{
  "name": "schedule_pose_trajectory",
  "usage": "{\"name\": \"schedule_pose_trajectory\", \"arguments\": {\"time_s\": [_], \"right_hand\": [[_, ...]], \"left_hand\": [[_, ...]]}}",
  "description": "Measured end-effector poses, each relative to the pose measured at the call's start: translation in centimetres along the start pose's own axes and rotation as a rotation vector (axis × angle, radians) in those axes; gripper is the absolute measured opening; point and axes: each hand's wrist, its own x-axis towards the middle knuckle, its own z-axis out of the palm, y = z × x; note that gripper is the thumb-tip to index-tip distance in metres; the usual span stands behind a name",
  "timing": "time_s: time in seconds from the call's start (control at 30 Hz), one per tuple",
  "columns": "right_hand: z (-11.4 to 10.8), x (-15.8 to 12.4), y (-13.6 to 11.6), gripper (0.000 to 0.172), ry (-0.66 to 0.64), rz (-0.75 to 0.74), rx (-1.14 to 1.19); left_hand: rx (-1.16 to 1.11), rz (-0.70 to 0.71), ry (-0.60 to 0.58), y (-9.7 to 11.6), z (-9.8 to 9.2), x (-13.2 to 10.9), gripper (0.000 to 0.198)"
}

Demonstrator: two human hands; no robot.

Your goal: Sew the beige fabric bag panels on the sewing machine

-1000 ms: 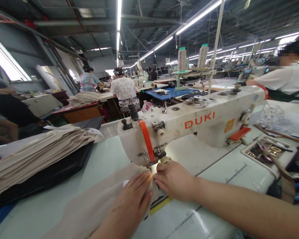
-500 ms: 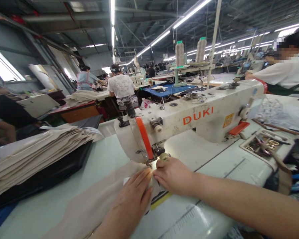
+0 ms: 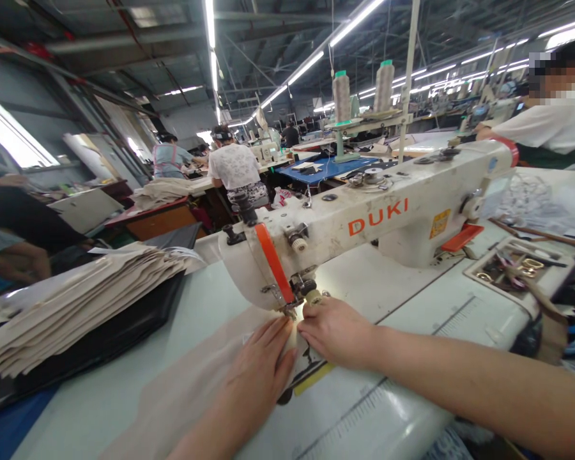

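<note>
A white sewing machine (image 3: 383, 198) marked DUKI stands before me, its orange guard bar (image 3: 273, 263) beside the lit needle area. Beige fabric (image 3: 186, 377) stretches from the presser foot (image 3: 290, 313) toward me along the left of the bed. Flat on this fabric lies my left hand (image 3: 261, 358), fingers extended and tips close to the foot. My right hand (image 3: 335, 332) is closed just right of the needle, thumb and fingers pinched at the fabric's edge. The two hands' fingertips nearly meet. My fingers partly cover the stitching spot.
Stacked beige pieces (image 3: 91, 300) rest on black material (image 3: 153, 306) at left. At right, a tray (image 3: 517, 275) holds metal rings and tools. Thread cones (image 3: 342, 97) stand behind the machine. A co-worker (image 3: 556, 115) sits at right; another person's arm (image 3: 19, 255) shows at left.
The white patch beside my left hand has mostly gone from sight. Both hands stay by the needle with little movement. The view has shifted slightly, and the person at far left has moved.
</note>
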Motion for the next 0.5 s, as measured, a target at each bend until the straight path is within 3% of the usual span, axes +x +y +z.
{"name": "schedule_pose_trajectory", "arguments": {"time_s": [0.27,0.5], "right_hand": [[-0.3,-0.1,0.0,0.026,0.005,0.017,0.013],[-0.2,-1.0,-0.7,0.021,0.122,-0.043,0.186]], "left_hand": [[0.022,-0.018,-0.008,-0.5,0.1,0.7,0.037],[0.044,-0.037,-0.092,1.3,-2.3,-4.7,0.046]]}}
